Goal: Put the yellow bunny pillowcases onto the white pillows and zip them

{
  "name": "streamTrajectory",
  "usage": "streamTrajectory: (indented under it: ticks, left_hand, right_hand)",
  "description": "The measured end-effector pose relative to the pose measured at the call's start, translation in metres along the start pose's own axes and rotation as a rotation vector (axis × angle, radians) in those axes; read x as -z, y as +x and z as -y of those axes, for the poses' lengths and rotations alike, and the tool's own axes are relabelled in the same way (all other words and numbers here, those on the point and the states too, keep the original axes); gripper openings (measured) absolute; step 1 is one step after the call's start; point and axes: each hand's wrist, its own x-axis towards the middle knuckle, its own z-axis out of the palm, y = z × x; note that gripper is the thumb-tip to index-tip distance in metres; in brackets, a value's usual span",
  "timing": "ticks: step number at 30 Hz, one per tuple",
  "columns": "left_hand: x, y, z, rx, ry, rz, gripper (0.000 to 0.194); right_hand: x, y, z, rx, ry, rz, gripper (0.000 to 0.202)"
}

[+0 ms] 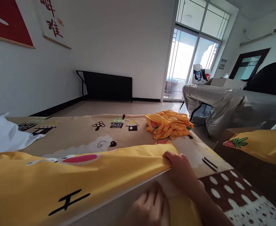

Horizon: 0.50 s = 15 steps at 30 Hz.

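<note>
A yellow cloth cover (pixel 86 175) with a pink shape and black marks stretches from the left edge to the centre, its edge lifted. My right hand (pixel 181 171) grips its corner, fingers wrapped round the fabric. Below the raised edge, at the bottom centre, my left hand (pixel 150 205) is closed with its fingers bent; it is blurred, and whatever it holds is hidden. Paler fabric lies beneath the cover around that hand. A crumpled orange cloth (pixel 169 124) rests beyond the corner on the patterned blanket (pixel 74 131).
White bedding (pixel 8 133) lies at the left. On the right, yellow cloth (pixel 267 146) hangs over a brown box (pixel 248 163). Behind it stands a table under plastic sheeting (pixel 222 100). A black panel (pixel 108 86) leans near the back wall, left of the glass door (pixel 181 62).
</note>
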Motion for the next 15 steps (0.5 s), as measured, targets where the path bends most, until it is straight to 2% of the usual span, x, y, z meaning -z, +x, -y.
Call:
streamTrajectory:
  ticks: [2,5,7,8,11,15]
  left_hand:
    - [0.008,0.011,0.012,0.061,-0.117,0.172,0.039]
    - [0.027,0.029,0.024,0.176,-0.357,0.502,0.061]
    - [0.035,0.037,0.026,0.278,-0.480,0.672,0.058]
    - [0.036,0.040,0.026,0.319,-0.519,0.721,0.053]
    - [0.033,0.043,0.024,0.387,-0.560,0.775,0.045]
    - [0.022,0.045,0.025,0.378,-0.592,0.677,0.051]
  right_hand:
    - [-0.001,0.000,0.000,0.012,0.083,-0.046,0.030]
    - [-0.004,-0.001,0.000,0.074,0.137,-0.162,0.030]
    - [-0.006,-0.002,-0.002,0.124,0.115,-0.249,0.030]
    - [-0.006,-0.001,-0.003,0.139,0.099,-0.276,0.032]
    - [-0.007,0.001,-0.005,0.135,0.112,-0.260,0.038]
    - [-0.002,0.007,-0.008,0.106,0.275,-0.123,0.032]
